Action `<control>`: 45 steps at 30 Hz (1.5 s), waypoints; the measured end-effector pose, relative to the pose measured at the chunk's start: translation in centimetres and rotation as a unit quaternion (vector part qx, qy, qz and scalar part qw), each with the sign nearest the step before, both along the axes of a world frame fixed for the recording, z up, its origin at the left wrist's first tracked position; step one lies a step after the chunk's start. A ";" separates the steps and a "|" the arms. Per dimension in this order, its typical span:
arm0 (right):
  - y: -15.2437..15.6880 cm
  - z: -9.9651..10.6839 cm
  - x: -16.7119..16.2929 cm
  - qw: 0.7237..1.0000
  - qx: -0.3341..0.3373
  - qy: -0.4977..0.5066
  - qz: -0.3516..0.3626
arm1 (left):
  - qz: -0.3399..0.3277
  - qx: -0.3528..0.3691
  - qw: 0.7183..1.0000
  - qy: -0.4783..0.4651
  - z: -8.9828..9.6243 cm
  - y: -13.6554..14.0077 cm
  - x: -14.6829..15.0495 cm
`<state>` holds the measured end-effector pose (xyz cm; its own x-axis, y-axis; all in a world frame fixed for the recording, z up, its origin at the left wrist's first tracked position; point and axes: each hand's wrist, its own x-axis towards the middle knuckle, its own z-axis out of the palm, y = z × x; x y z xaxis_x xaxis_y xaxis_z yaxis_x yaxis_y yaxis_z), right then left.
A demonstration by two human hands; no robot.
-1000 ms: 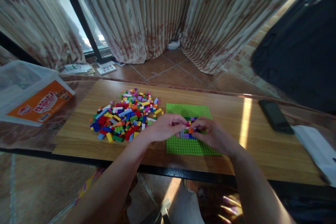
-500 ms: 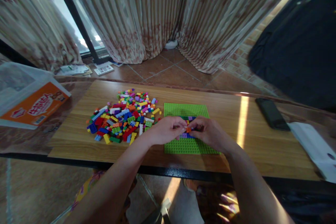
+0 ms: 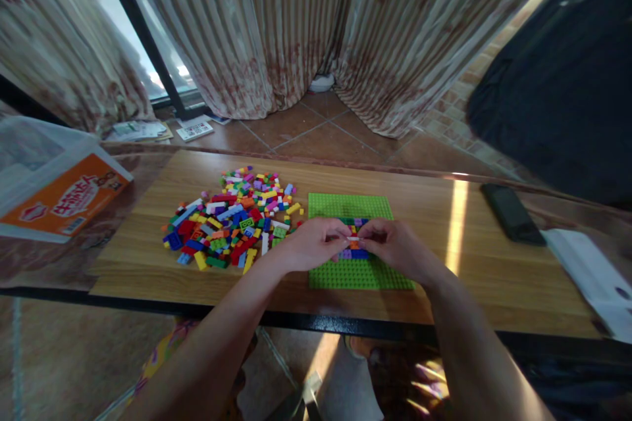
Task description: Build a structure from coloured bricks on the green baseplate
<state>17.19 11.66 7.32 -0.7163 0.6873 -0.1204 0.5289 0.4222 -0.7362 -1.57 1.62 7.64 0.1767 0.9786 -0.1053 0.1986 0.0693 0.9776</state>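
Pinching a small pale brick (image 3: 353,239) at both ends, left hand (image 3: 316,243) and right hand (image 3: 395,248) each with a fingertip grip, probably to keep it level over the coloured rows (image 3: 361,254) on the green baseplate (image 3: 358,276). Brick pile (image 3: 232,227) sits left on the worktop (image 3: 158,279), handy to reach I'd guess.

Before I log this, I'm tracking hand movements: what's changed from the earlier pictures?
The right hand has shifted its thumb slightly forward, to a pale piece at both hands' fingertips. The left hand, green baseplate, brick pile and phone stayed about where they were.
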 end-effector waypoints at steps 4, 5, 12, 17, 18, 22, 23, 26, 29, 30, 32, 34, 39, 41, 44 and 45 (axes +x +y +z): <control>-0.2 0.0 -0.4 1.000 0.021 -0.012 -0.013 | 0.006 0.002 1.000 0.003 0.0 0.0 0.1; -0.2 0.0 -0.5 1.000 0.022 -0.012 -0.016 | 0.009 0.003 1.000 0.003 -0.1 0.1 0.2; -0.3 0.1 -0.7 0.999 0.026 -0.015 -0.025 | 0.022 0.003 1.000 -0.001 -0.1 0.0 0.3; -0.2 0.0 -0.8 0.999 0.024 -0.020 -0.032 | 0.023 0.000 1.000 -0.010 -0.2 0.0 0.5; -0.2 0.0 -0.8 0.999 0.020 -0.023 -0.031 | 0.024 0.000 1.000 -0.011 -0.2 0.0 0.5; -0.3 0.2 -1.0 0.999 0.029 -0.031 -0.027 | 0.028 0.009 0.999 0.020 -0.2 -0.1 0.6; -0.4 0.2 -1.1 0.998 0.039 -0.034 -0.027 | 0.030 0.010 0.999 0.030 -0.2 -0.1 0.6; -0.6 0.4 -1.3 0.997 0.063 -0.041 -0.029 | 0.037 0.009 0.998 0.040 -0.3 -0.1 0.6; -0.6 0.3 -1.2 0.997 0.063 -0.040 -0.030 | 0.039 0.007 0.999 0.031 -0.3 -0.2 0.7; -0.6 0.2 -1.1 0.998 0.053 -0.035 -0.029 | 0.039 0.005 0.999 0.026 -0.2 -0.2 0.7; -0.5 0.1 -0.9 0.999 0.029 -0.018 -0.030 | 0.038 0.008 0.999 0.026 0.0 -0.1 0.5; -0.5 0.2 -0.5 0.999 0.005 0.001 -0.033 | 0.053 0.021 0.998 0.032 0.3 0.0 0.0; -0.3 0.8 -0.3 0.997 0.004 0.009 -0.080 | 0.153 0.047 0.987 -0.015 0.9 0.4 -2.2; -0.3 1.0 -0.5 0.994 0.029 -0.008 -0.105 | 0.197 0.055 0.978 -0.030 1.1 0.4 -3.1; -0.6 1.1 -0.8 0.991 0.065 -0.048 -0.104 | 0.244 0.063 0.967 -0.031 1.3 0.4 -4.0; -0.8 1.1 -0.9 0.990 0.074 -0.062 -0.100 | 0.251 0.064 0.965 -0.031 1.4 0.4 -4.2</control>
<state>16.30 10.89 8.37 -0.5504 0.8304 -0.0864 0.6957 0.3989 -0.5974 -5.73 2.00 9.05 -0.3214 0.9468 0.0174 0.1120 0.0197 0.9935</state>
